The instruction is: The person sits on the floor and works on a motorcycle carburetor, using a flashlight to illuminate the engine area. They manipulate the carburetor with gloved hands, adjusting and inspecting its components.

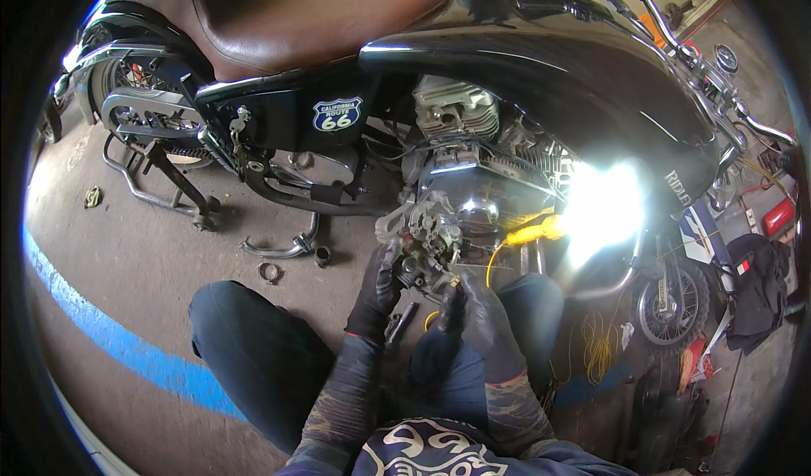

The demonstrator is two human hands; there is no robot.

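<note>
Currently | left grip [378, 288] clasping carburetor [429, 233] | right grip [490, 324] pinching yellowish piece [455, 282] | lettered blue shield decal [337, 114] | white tank lettering [677, 187]

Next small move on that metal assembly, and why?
I'd probably brace the metal assembly with the left hand and let the right hand test whether the small brass-coloured piece is seated: the left grips the assembly's side, the right is at the piece, whose attachment can't be made out.
</note>
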